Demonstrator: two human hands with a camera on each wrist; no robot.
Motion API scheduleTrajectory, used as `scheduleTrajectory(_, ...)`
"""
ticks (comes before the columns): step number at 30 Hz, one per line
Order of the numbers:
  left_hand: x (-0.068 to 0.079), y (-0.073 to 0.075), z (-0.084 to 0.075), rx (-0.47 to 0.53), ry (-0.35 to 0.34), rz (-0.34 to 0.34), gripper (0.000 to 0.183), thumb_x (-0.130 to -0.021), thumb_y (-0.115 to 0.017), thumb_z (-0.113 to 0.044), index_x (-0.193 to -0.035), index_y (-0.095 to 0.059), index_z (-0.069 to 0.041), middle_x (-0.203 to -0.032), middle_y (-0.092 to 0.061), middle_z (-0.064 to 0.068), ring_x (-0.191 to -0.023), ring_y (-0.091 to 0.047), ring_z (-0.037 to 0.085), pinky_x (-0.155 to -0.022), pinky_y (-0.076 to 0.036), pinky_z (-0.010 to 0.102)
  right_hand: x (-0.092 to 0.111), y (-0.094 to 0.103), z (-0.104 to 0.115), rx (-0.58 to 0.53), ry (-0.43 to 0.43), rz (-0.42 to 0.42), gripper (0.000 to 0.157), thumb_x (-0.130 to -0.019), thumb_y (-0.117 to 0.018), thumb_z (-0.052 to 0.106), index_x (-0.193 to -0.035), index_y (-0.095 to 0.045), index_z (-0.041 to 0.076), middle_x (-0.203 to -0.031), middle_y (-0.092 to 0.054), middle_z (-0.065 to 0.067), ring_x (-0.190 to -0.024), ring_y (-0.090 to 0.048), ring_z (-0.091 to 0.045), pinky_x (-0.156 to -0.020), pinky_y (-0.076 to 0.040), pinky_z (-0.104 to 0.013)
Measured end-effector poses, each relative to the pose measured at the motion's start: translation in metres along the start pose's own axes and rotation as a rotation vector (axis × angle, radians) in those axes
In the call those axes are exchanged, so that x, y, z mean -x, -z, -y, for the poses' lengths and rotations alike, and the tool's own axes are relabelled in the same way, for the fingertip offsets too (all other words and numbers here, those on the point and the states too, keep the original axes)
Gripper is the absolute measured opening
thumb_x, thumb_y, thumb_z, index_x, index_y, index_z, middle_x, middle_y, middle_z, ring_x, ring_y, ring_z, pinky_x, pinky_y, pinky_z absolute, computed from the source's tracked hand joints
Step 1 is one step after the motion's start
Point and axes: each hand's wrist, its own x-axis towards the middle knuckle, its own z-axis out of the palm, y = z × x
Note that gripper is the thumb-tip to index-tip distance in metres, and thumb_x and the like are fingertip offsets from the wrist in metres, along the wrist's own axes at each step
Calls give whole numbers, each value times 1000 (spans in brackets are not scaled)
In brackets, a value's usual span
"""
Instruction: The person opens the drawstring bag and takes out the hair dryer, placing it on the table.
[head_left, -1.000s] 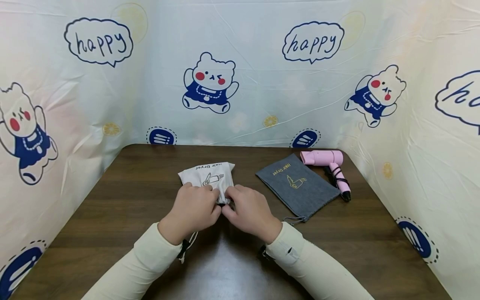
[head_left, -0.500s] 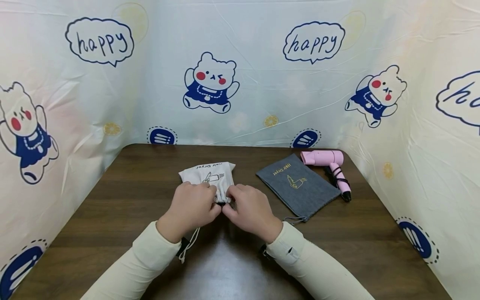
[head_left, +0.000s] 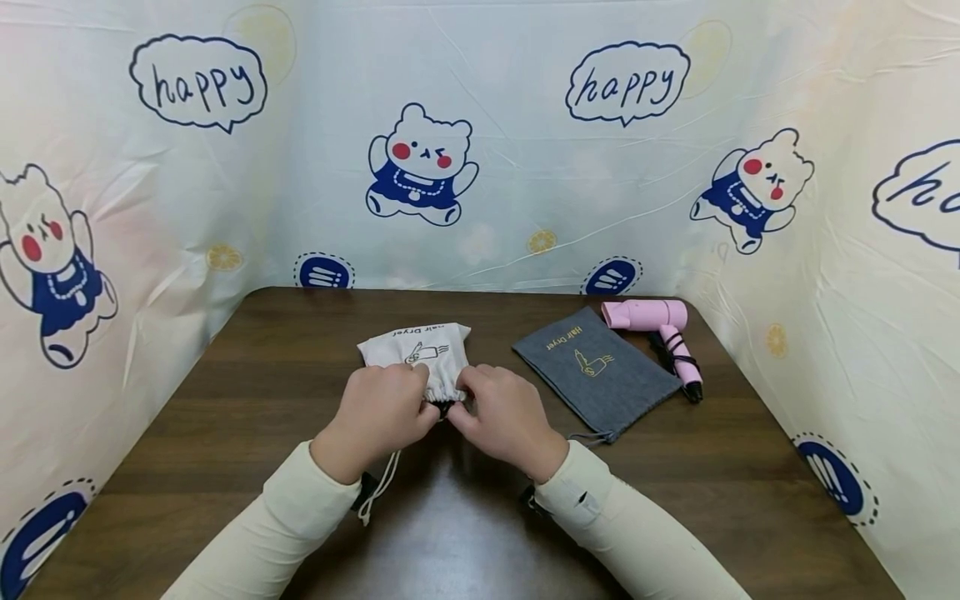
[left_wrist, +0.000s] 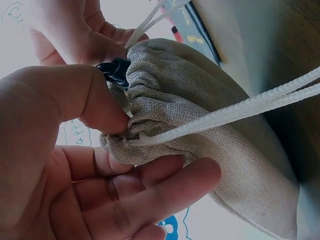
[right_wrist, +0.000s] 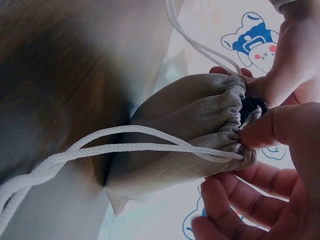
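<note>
**A:** State the position of the pale drawstring bag (head_left: 418, 352).

**B:** Centre of the frame, over the worktop (head_left: 270, 383), gathered mouth towards the person. A dark item (left_wrist: 116, 71) shows in the mouth; its full shape is hidden.

**A:** Finger status?

**B:** Left hand (head_left: 378, 417): thumb and fingers pinch one side of the rim, with hardly any gap beyond the cloth. Right hand (head_left: 507, 418): same grip, opposite side. In both wrist views the remaining fingers lie loosely apart.

**A:** List likely faults.

**B:** Uneven pulling could let the rim slip from one pinch. The tight gathers could snag on the dark item if the mouth is stretched too little. The white drawstring (head_left: 386, 483), hanging beside the left wrist, could catch under the sleeve and draw the mouth tighter.

**A:** Surroundings and obstructions?

**B:** Right of centre, the grey bag (head_left: 596, 375) lies flat, its cord end near the right sleeve; a wide right-arm sweep may drag it. The pink hair dryer (head_left: 645, 316) sits beyond it, towards the right edge of the worktop. In the head view, both hands partly block sight of the mouth.
</note>
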Motion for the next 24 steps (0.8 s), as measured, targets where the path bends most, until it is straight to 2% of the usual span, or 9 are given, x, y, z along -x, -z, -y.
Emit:
scheduleTrajectory(7, 0, 0, 0, 3, 11, -19, 24, -78, -72, -25, -69, -55, -13, -56, -50, 1, -47, -52, 24, -40, -37, 43, 0, -1, -2, -61, 15, 4, 9, -83, -71, 25, -85, -64, 19, -74, -51, 11, -64, -48, -9, -57, -42, -27)
scheduleTrajectory(17, -3, 0, 0, 21, 50, 0, 16, -80, -70, -17, -76, -56, -10, -55, -47, 0, -45, -49, 23, -39, -34, 39, -1, 3, -1, -51, 14, 6, 7, -83, -72, 21, -86, -65, 20, -73, -54, 10, -64, -50, -9, -59, -45, -27)
scheduleTrajectory(24, -3, 0, 1, 23, 34, -6, 16, -77, -72, -13, -86, -59, -7, -60, -51, 0, -48, -53, 23, -39, -36, 39, -1, 3, -2, -44, 9, 14, 7, -82, -72, 21, -86, -67, 19, -74, -56, 10, -64, -51, -9, -60, -47, -28)
